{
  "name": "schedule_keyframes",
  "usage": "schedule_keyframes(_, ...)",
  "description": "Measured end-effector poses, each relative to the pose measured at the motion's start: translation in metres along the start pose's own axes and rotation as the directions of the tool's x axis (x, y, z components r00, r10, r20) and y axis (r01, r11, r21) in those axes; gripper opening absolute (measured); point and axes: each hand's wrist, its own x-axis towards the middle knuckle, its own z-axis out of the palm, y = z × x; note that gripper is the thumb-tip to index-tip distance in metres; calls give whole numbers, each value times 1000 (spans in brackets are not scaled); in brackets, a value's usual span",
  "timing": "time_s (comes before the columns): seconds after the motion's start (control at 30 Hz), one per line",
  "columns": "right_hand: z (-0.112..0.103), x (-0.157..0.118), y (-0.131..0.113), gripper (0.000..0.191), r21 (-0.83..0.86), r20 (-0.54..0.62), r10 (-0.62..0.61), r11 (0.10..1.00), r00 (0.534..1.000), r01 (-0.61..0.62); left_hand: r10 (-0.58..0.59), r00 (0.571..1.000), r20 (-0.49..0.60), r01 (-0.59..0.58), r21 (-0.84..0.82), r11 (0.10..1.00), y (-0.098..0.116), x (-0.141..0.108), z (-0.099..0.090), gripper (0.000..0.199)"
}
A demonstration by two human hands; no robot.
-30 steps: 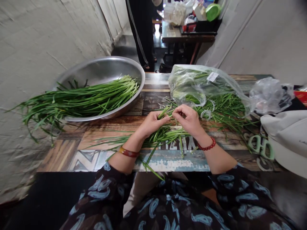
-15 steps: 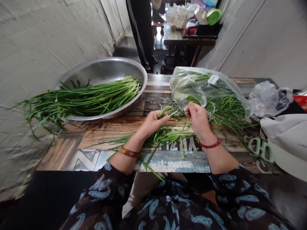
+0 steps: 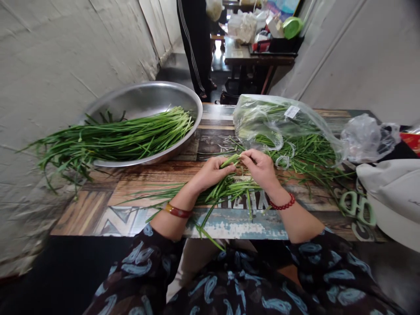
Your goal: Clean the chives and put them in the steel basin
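A small bunch of garlic chives (image 3: 231, 160) is gripped in my left hand (image 3: 211, 174), thumb laid across the stalks, pale ends pointing right. My right hand (image 3: 259, 167) pinches at those pale ends with thumb and forefinger; the exact bit between the fingertips is too small to make out. Beneath both hands, loose chives (image 3: 226, 190) lie across the wooden table (image 3: 131, 186). More chives (image 3: 131, 135) fill a wide steel basin (image 3: 157, 89) at the left, their leaf tips hanging over its rim. On the right, a clear plastic bag (image 3: 285, 109) partly covers another heap of chives (image 3: 315, 151).
Green-handled scissors (image 3: 357, 208) lie at the right beside a pale cap (image 3: 393, 188). Behind them sits a crumpled plastic bag (image 3: 364, 135). A person in dark striped trousers (image 3: 195, 48) stands beyond the table, near a cluttered second table (image 3: 241, 53). Walls flank both sides.
My right hand has moved left, from apart to touching the pale ends of the bunch in my left hand. The left hand stays nearly in place. A bag now shows beside the standing person.
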Motion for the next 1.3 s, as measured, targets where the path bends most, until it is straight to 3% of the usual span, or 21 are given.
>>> schedule_keyframes(0.2,-2,2,2,17,-70,-8,-18,997,1000,18,93,995,-29,-84,227,970,-4,2,-5,28)
schedule_keyframes(0.4,-5,4,6,14,-167,25,-103,980,994,106,202,976,-83,-134,501,855,-8,3,-9,21)
schedule_keyframes(0.47,-4,4,8,15,-135,13,-54,989,998,55,225,973,-61,-153,561,813,-9,3,-10,21)
schedule_keyframes(0.63,2,4,7,22,46,-9,215,976,976,-215,233,972,-13,-171,639,750,-8,2,-11,25)
schedule_keyframes(0.8,4,4,8,26,254,12,314,917,949,-306,228,974,-9,-169,644,746,-7,0,-11,27)
schedule_keyframes(0.9,-1,8,16,29,385,-75,347,875,935,-294,231,972,-47,-152,624,766,-8,0,-12,27)
schedule_keyframes(1.0,-7,11,23,37,423,-117,354,863,928,-276,224,969,-107,-138,521,843,-7,0,-14,31)
schedule_keyframes(1.07,-8,11,23,44,380,-97,293,894,951,-237,189,969,-159,-110,407,907,-4,0,-16,31)
schedule_keyframes(1.17,-1,7,17,47,278,0,172,946,985,-165,161,962,-222,-105,244,964,3,-2,-18,27)
schedule_keyframes(1.3,18,-2,5,39,285,245,106,942,964,-176,183,964,-191,-143,207,968,7,-3,-19,24)
